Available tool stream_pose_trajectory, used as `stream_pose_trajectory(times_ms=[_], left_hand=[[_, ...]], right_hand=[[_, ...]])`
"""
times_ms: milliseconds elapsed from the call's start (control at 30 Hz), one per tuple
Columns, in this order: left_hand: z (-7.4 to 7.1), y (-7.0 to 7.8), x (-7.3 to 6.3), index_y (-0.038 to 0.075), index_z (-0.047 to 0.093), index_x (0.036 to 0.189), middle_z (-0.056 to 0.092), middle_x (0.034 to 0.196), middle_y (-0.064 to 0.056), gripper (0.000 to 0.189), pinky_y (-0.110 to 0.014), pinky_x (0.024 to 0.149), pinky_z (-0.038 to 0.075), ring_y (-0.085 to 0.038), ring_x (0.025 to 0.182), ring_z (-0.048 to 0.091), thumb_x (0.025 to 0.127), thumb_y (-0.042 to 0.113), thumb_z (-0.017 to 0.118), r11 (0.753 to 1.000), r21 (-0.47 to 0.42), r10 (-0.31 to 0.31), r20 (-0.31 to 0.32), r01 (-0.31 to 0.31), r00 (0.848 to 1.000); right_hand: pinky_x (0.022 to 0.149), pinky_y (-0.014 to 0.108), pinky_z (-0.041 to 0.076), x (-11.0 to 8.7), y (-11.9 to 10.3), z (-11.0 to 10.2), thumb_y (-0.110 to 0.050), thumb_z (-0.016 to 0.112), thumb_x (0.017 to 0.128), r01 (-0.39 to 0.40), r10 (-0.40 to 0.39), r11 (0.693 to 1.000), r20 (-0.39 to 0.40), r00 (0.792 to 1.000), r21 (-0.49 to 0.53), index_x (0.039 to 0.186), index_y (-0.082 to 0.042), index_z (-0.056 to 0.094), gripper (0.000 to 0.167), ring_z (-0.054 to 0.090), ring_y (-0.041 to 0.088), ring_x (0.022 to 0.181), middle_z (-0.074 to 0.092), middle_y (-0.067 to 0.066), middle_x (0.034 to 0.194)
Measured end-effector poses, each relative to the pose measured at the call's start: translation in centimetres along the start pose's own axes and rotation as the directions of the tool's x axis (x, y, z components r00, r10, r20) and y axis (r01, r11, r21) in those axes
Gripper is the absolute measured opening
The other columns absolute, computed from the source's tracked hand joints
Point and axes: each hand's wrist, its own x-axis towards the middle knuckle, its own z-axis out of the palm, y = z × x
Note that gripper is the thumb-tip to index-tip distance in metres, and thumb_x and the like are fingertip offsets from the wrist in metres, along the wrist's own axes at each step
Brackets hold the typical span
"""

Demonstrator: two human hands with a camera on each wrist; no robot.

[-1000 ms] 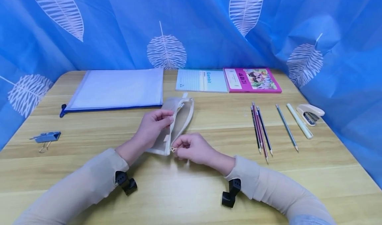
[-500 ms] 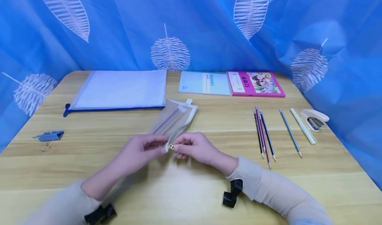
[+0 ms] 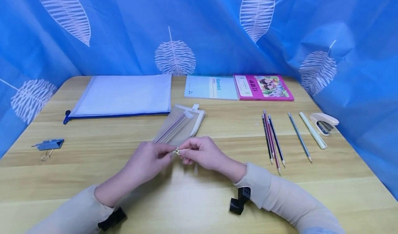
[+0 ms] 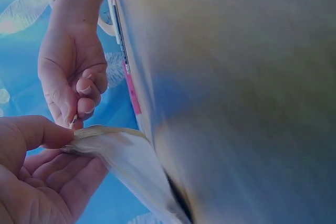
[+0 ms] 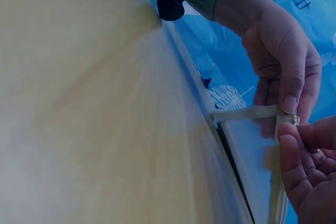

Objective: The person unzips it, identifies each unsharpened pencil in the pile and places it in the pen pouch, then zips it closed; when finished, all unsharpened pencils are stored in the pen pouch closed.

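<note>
A sheer pencil pouch [image 3: 188,132] with pale zipper edging lies slanting away from the hands at mid-table. Several slim pencil-like sticks [image 3: 174,127] show through its mesh. My left hand [image 3: 147,161] pinches the near corner of the pouch between thumb and fingers. Right beside it, my right hand [image 3: 203,154] pinches the small metal zipper pull [image 3: 176,151]. In the right wrist view, the zipper tape [image 5: 277,192] runs down from the left fingertips, and the right hand's fingers partly cover it. The left wrist view shows the pouch cloth [image 4: 123,153] stretching away from the left hand.
Behind the pouch lie a white zip folder [image 3: 124,96], a light blue notebook [image 3: 211,87] and a pink book [image 3: 264,88]. To the right are several loose pencils [image 3: 272,137], a pale green pen [image 3: 312,130] and a white stapler [image 3: 324,123]. A blue binder clip [image 3: 49,144] sits left.
My left hand has moved from the middle of the pouch's zipper to the near corner, beside the right hand. The gaping pouch has flattened. The right hand has barely moved.
</note>
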Motion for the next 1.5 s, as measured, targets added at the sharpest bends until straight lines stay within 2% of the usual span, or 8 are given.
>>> stream_pose_trajectory(times_ms=[300,400,567,833,1067,1200,1367,1500], left_hand=[[-0.2,-0.5,-0.1,0.003,0.072,0.099,0.071,0.091,-0.010,0.021,-0.019,0.040,0.039,-0.001,0.048,0.044,0.081,0.000,0.062,0.996,-0.081,0.046,-0.038,-0.049,0.998],[-0.6,-0.9,-0.4,0.005,0.072,0.097,0.071,0.093,-0.010,0.020,-0.020,0.043,0.042,-0.003,0.054,0.049,0.081,0.000,0.062,0.994,-0.112,-0.003,-0.029,0.000,1.000],[-1.5,-1.7,-1.0,0.009,0.073,0.097,0.070,0.097,-0.007,0.020,-0.021,0.046,0.042,-0.008,0.060,0.050,0.082,0.003,0.061,0.985,-0.146,-0.091,0.021,0.093,0.996],[-3.2,-3.2,-1.8,0.010,0.073,0.096,0.070,0.093,-0.004,0.020,-0.021,0.056,0.047,-0.006,0.070,0.054,0.081,0.004,0.061,0.983,-0.149,-0.096,0.067,0.105,0.993],[-3.7,-4.1,-2.1,0.008,0.073,0.089,0.064,0.070,0.002,0.019,-0.019,0.043,0.036,-0.002,0.053,0.042,0.077,-0.002,0.062,0.994,-0.084,-0.069,0.087,0.076,0.994],[-3.8,-4.3,-1.9,0.007,0.073,0.090,0.063,0.068,0.003,0.019,-0.019,0.042,0.035,-0.002,0.051,0.039,0.077,-0.002,0.062,0.997,-0.057,-0.054,0.103,0.060,0.993],[-4.4,-5.6,-0.9,0.007,0.071,0.098,0.070,0.090,-0.008,0.017,-0.021,0.053,0.047,-0.005,0.067,0.054,0.083,0.004,0.062,0.992,-0.053,-0.108,0.048,0.111,0.993],[-5.1,-7.4,-0.2,0.005,0.065,0.113,0.064,0.113,-0.015,0.027,-0.019,0.067,0.052,-0.003,0.087,0.059,0.086,0.008,0.062,0.967,-0.132,-0.216,0.027,0.218,0.976]], right_hand=[[0.059,0.030,0.055,0.5,0.1,-1.9,-0.003,0.060,0.087,-0.096,0.093,0.992,-0.041,0.995,-0.075,0.091,0.005,0.065,0.011,0.061,0.011,0.059,0.066,0.020,0.076],[0.059,0.030,0.055,0.9,0.5,-3.1,-0.002,0.060,0.086,-0.138,0.129,0.986,-0.093,0.987,-0.098,0.090,0.006,0.065,0.010,0.061,0.011,0.060,0.066,0.018,0.075],[0.061,0.030,0.055,1.1,1.4,-5.7,-0.003,0.060,0.086,-0.206,0.177,0.967,-0.185,0.967,-0.151,0.088,0.004,0.064,0.008,0.060,0.014,0.062,0.065,0.013,0.074],[0.059,0.025,0.054,0.1,2.6,-10.0,-0.006,0.060,0.088,-0.308,0.233,0.936,-0.354,0.906,-0.172,0.091,0.002,0.064,0.009,0.059,0.014,0.064,0.065,0.014,0.077],[0.059,0.026,0.053,-0.5,2.5,-10.5,-0.007,0.059,0.088,-0.304,0.233,0.925,-0.292,0.928,-0.227,0.090,0.001,0.065,0.010,0.059,0.015,0.064,0.064,0.012,0.074],[0.058,0.026,0.053,-0.7,2.3,-10.7,-0.008,0.060,0.088,-0.295,0.217,0.915,-0.281,0.935,-0.273,0.088,0.000,0.066,0.009,0.059,0.016,0.064,0.064,0.010,0.072],[0.059,0.027,0.052,-1.0,2.2,-10.5,-0.009,0.061,0.088,-0.298,0.215,0.905,-0.277,0.937,-0.305,0.088,-0.002,0.066,0.008,0.059,0.016,0.064,0.064,0.009,0.072],[0.058,0.027,0.053,-1.2,2.3,-9.4,-0.009,0.062,0.086,-0.251,0.203,0.902,-0.169,0.965,-0.350,0.087,-0.002,0.066,0.008,0.059,0.013,0.063,0.064,0.006,0.071]])
